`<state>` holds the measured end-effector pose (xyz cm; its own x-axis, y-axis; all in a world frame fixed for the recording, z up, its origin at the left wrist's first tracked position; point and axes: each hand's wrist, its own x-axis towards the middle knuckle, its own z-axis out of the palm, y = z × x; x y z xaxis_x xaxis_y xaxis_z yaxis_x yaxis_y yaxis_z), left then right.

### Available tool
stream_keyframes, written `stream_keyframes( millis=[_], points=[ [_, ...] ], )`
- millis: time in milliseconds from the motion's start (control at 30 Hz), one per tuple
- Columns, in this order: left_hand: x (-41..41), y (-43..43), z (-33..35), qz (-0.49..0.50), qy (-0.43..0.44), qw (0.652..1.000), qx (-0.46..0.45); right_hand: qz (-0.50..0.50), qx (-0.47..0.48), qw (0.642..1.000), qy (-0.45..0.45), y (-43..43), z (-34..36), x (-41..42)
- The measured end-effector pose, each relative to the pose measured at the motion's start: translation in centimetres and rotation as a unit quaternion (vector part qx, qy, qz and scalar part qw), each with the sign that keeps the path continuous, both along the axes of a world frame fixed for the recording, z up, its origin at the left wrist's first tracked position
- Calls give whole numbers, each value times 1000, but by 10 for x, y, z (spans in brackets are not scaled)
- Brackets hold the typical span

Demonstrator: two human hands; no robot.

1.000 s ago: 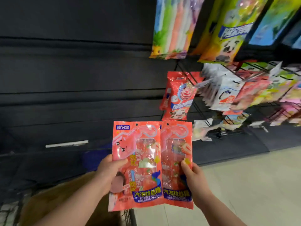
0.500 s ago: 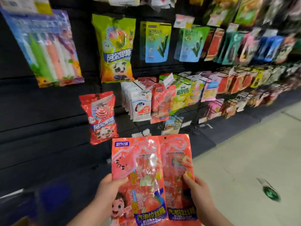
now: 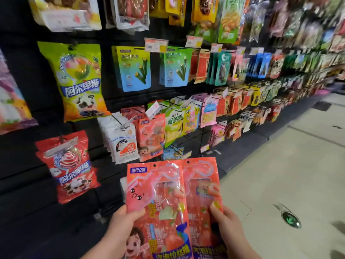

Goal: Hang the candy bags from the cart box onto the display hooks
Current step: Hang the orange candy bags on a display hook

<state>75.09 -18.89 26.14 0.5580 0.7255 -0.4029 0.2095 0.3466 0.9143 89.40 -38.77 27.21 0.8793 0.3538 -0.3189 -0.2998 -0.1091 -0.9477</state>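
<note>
Lower centre: left hand grips front candy bag, right hand grips rear candy bag tucked behind its edge, both below matching hung bags.

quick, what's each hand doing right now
left hand: holds the left pink candy bag, thumb on front
right hand: holds the right pink candy bag, thumb on front

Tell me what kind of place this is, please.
Probably a shop's snack aisle: packets hang in rows on a black display wall, with price tags above them and a tiled floor alongside.
</note>
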Motion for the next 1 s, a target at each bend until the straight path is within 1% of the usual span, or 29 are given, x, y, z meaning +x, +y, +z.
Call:
stream_keyframes(
  millis=[100, 200, 400, 500, 600, 733, 833, 1000],
  points=[
    [35, 11, 3, -17, -5, 1000, 1, -12, -5, 1000, -17, 7, 2, 30],
    [71, 29, 5, -33, -21, 999, -18, -11, -1, 1000, -23, 21, 10, 64],
    [129, 81, 11, -35, -23, 999, -8, 7, -16, 999, -44, 76, 12, 136],
    [143, 106, 10, -46, -30, 998, 8, 23, -15, 999, -26, 106, 2, 161],
    [148, 126, 1, -19, -11, 1000, 14, 45, -19, 999, -2, 130, -7, 178],
    [148, 140, -4, 8, 14, 999, 43, 96, -44, 994, -2, 152, -14, 197],
    [150, 148, -7, 46, 18, 997, 54, 133, -56, 990, 6, 171, -16, 211],
    [153, 147, -8, 127, 5, 991, 50, 176, -45, 983, 3, 199, -21, 232]
  ],
)
